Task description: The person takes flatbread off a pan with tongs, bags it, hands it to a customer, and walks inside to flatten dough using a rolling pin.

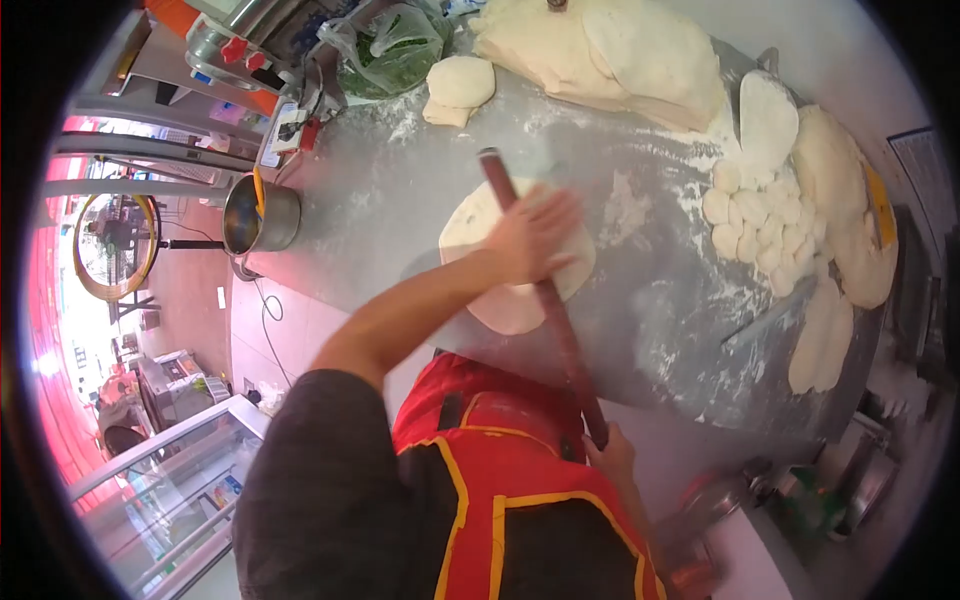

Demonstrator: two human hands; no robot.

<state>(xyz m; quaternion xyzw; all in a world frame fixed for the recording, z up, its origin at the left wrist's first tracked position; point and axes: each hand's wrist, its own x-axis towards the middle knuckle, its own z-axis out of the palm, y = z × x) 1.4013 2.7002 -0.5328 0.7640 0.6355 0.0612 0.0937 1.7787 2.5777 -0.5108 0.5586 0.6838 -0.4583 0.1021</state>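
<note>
A flat round of dough (508,307) lies on the floury grey worktop (370,210). Across it, at a slant, runs a long dark-red rolling pin (565,345). My left hand (540,232) rests on top of the pin over the dough, palm down, with its fingers stretched out and slightly blurred. Close to my apron, my right hand (612,458) has its fingers wrapped round the pin's near end.
Large masses of dough (640,60) lie at the back, with a folded piece (460,88) beside them. Small dough pieces (765,225) are heaped at the right. A saucepan (262,215) stands at the left edge, near a plastic bag of greens (395,50).
</note>
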